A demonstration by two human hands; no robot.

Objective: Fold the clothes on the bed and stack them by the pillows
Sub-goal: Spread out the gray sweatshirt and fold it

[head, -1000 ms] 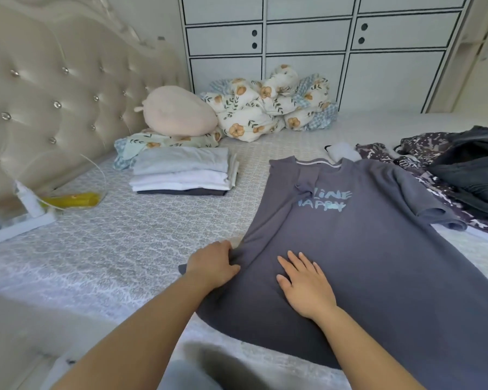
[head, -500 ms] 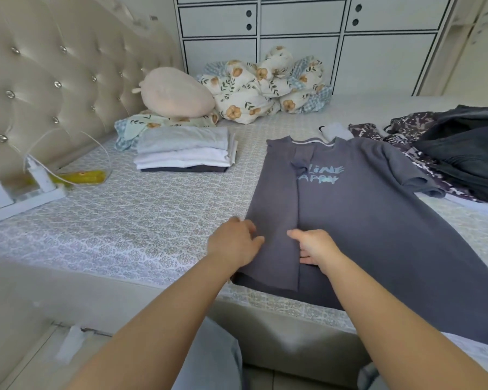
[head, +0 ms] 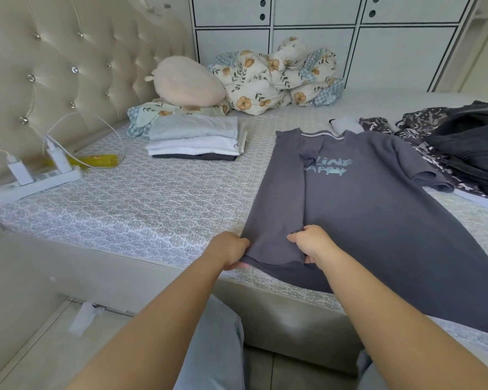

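Open sheet runs from the shirt [head: 378, 215] toward 10 o'clock; folded stack [head: 195, 137] sits at 11, power strip [head: 37, 181] with chargers at 9, dark clothes pile [head: 471, 153] crowds 2.

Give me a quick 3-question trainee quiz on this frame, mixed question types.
1. True or false: the left side of the grey T-shirt is already folded over its front.
2. Which does the left hand grip? A) the yellow item by the headboard B) the shirt's hem C) the power strip
3. Fill in: the folded stack sits just in front of the ___ pillow.

Key
1. True; the folded panel partly covers the printed lettering.
2. B; the right hand grips the same hem beside it.
3. Floral, under the pink plush cushion.
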